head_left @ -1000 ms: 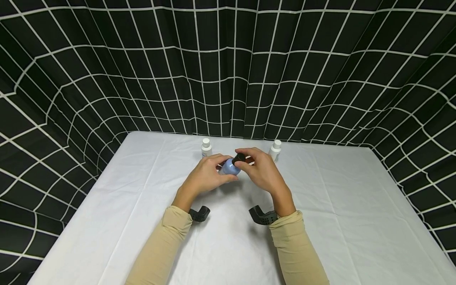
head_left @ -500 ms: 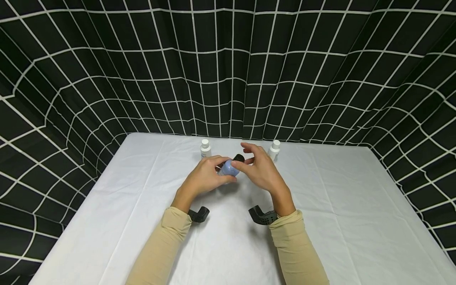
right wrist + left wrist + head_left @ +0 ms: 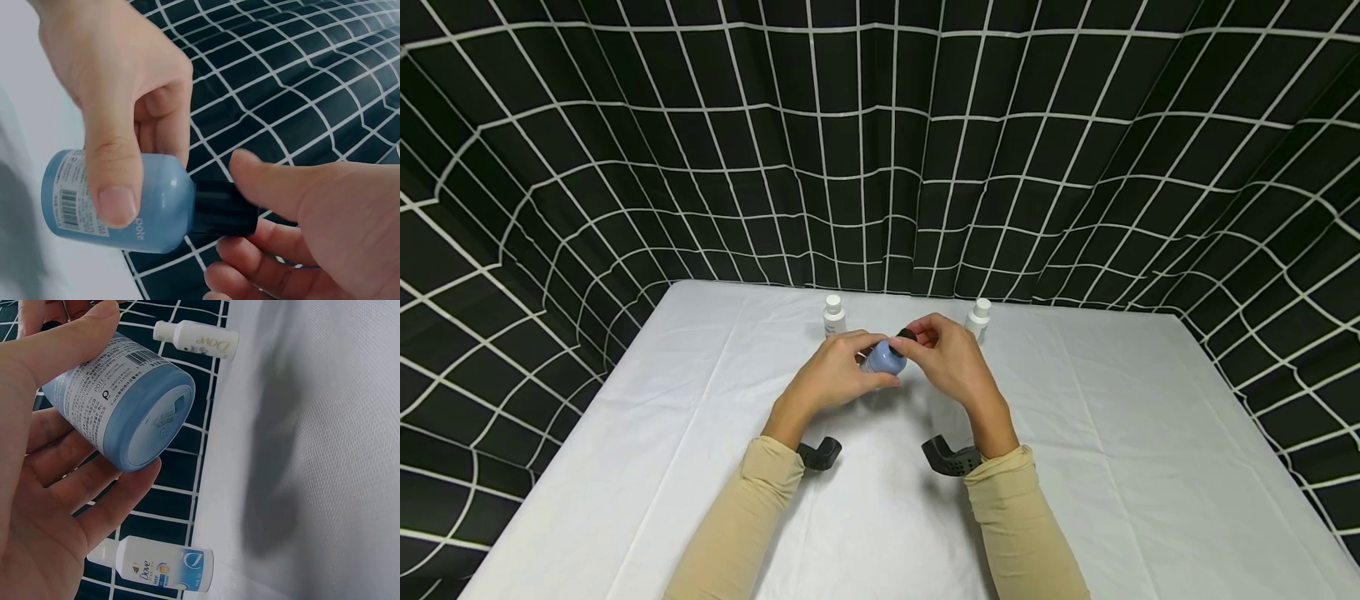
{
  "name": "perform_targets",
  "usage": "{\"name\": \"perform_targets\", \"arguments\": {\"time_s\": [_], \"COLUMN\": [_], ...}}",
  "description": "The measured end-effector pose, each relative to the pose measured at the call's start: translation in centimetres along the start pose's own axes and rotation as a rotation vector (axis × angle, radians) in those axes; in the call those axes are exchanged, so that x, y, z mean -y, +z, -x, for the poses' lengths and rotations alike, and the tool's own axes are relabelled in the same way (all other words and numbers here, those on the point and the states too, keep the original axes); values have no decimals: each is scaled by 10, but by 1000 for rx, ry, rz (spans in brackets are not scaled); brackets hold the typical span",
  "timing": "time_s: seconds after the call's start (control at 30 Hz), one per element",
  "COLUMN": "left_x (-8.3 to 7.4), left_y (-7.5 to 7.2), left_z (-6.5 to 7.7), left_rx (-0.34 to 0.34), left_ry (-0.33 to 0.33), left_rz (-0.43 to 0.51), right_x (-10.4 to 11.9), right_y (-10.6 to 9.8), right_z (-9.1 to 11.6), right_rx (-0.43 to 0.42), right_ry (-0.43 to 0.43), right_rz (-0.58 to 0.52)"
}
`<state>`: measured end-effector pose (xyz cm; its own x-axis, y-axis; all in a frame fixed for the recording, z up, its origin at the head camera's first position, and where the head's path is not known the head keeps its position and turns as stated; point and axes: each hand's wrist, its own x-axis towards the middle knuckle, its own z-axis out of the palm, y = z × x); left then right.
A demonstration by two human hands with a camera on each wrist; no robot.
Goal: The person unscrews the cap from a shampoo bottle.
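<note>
On the left, the person's left hand (image 3: 835, 371) has its grip around a tilted blue bottle (image 3: 164, 197), thumb on one side and fingers on the other. The bottle is off the white-clothed surface (image 3: 1112, 433), its top pointing up and right. The thumb hides part of its label (image 3: 69, 197), and the letters near the shoulder perhaps read "pole", though they are too small to be sure. Behind this hand stands a white Dove bottle (image 3: 165, 567) with a blue panel, its lower part covered in the head view. Farther right, the right hand (image 3: 953, 358) has a narrow grip, pinching the black cap (image 3: 222, 211) and partly hiding it from above. Behind it stands a second white Dove bottle (image 3: 205, 340) with gold lettering, also covered low down. Both tan sleeves (image 3: 737, 521) are cut off at the bottom. The white bottles stand near the surface's far edge, before a black gridded curtain (image 3: 880, 142); cloth stretches broadly either side of the arms, more to the right.
</note>
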<state>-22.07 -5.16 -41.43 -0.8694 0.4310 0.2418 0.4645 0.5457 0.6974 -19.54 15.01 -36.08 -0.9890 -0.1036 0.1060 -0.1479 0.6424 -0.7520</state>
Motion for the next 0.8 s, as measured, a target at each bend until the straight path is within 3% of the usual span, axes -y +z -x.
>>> {"name": "perform_targets", "arguments": {"time_s": [0.37, 0.53, 0.8], "left_x": [2, 2, 1], "left_y": [-1, -1, 2], "left_z": [0, 0, 0], "left_rx": [1, 1, 7], "left_ry": [-8, 4, 14], "left_rz": [12, 33, 43], "right_x": [-2, 0, -2], "right_y": [-7, -10, -5], "right_z": [3, 4, 1], "right_rx": [93, 99, -7], "right_ry": [-160, -80, 33], "right_rz": [-118, -129, -16]}}
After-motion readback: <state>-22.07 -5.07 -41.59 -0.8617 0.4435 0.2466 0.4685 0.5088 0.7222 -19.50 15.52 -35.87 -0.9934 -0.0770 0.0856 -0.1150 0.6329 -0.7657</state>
